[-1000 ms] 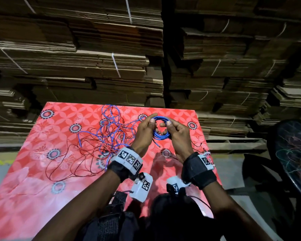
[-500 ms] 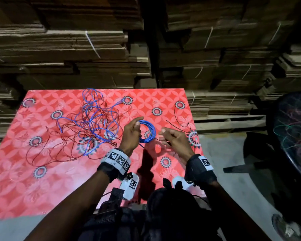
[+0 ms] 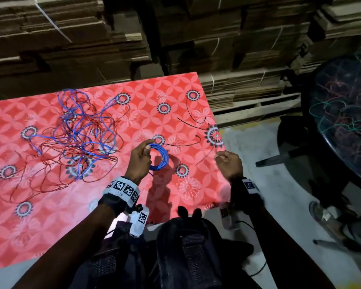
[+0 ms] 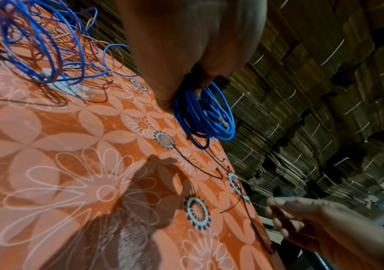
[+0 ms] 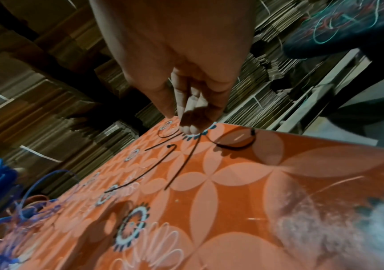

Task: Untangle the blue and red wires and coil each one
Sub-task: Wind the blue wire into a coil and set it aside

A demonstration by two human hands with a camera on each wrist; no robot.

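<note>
- Since half a second ago: right hand (image 3: 229, 163) drawn away from blue coil (image 3: 158, 157), now near the right edge of the red floral table (image 3: 175, 88).
- Left wrist view alone: bare wire tip on the coil (image 4: 205, 117), pinched between left hand (image 3: 139, 158) thumb and fingers.
- Right wrist view alone: right fingers (image 5: 187, 107) bunched together, pinching a thin black tie (image 5: 181, 164).
- Coil ring on edge above the table, just right of the blue and red tangle (image 3: 75, 134).
</note>
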